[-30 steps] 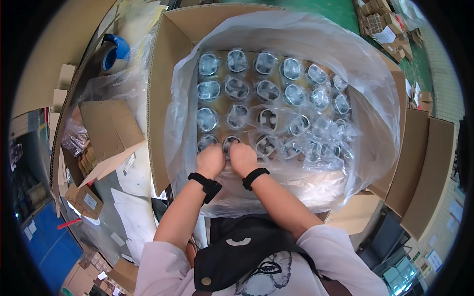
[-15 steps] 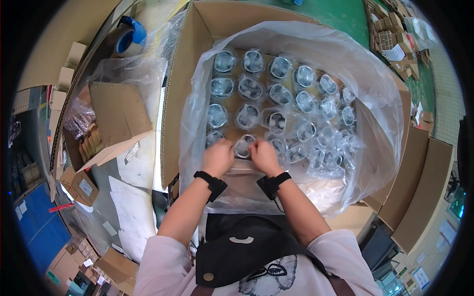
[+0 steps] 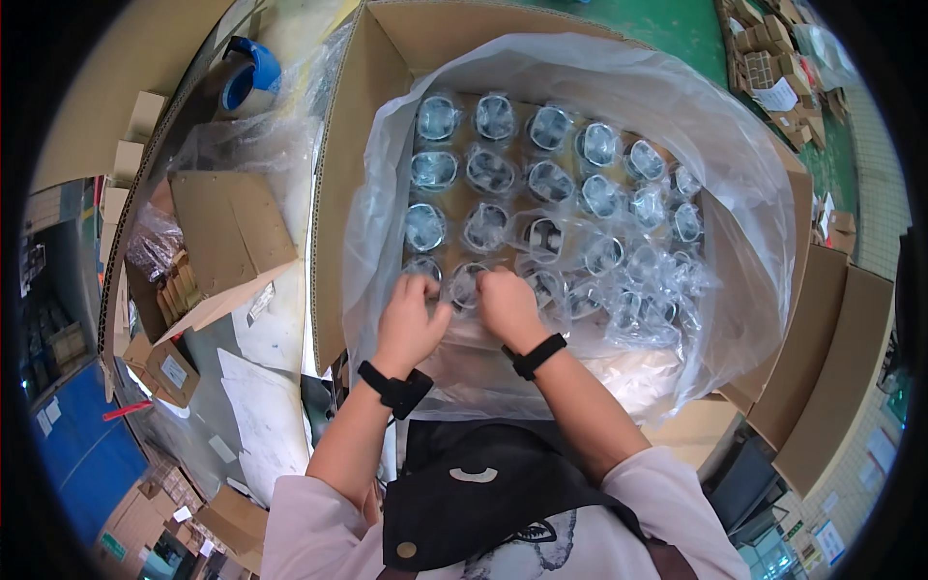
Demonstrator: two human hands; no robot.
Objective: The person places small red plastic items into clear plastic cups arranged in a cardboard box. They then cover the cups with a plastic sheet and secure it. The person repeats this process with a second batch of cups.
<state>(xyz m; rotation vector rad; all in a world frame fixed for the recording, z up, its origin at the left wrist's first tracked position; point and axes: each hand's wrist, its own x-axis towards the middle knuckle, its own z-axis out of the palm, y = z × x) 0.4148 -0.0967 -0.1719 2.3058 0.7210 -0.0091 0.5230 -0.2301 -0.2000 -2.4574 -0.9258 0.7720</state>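
Rows of metal pistons in clear plastic bags stand in a large cardboard box [image 3: 332,193] lined with a translucent plastic liner [image 3: 764,251]. My left hand [image 3: 414,327] is at the front left, thumb and fingers apart, its fingertips by the bagged piston [image 3: 422,266] at the row's left end. Beside it my right hand [image 3: 509,307] has its fingers closed at the right edge of another bagged piston [image 3: 467,287], pinching its bag; the fingertips are partly hidden. Bags lie crumpled over the pistons [image 3: 643,290] at the front right.
Left of the box, a smaller open carton [image 3: 232,232] holds bagged parts. Behind that is a blue tape dispenser [image 3: 253,77]. White paper sheets [image 3: 259,406] lie on the table. Long cardboard flaps [image 3: 822,358] stand out on the right.
My left hand has drawn left and back from the front piston, and its fingers have spread. That piston has shifted slightly left, with my right hand following it.
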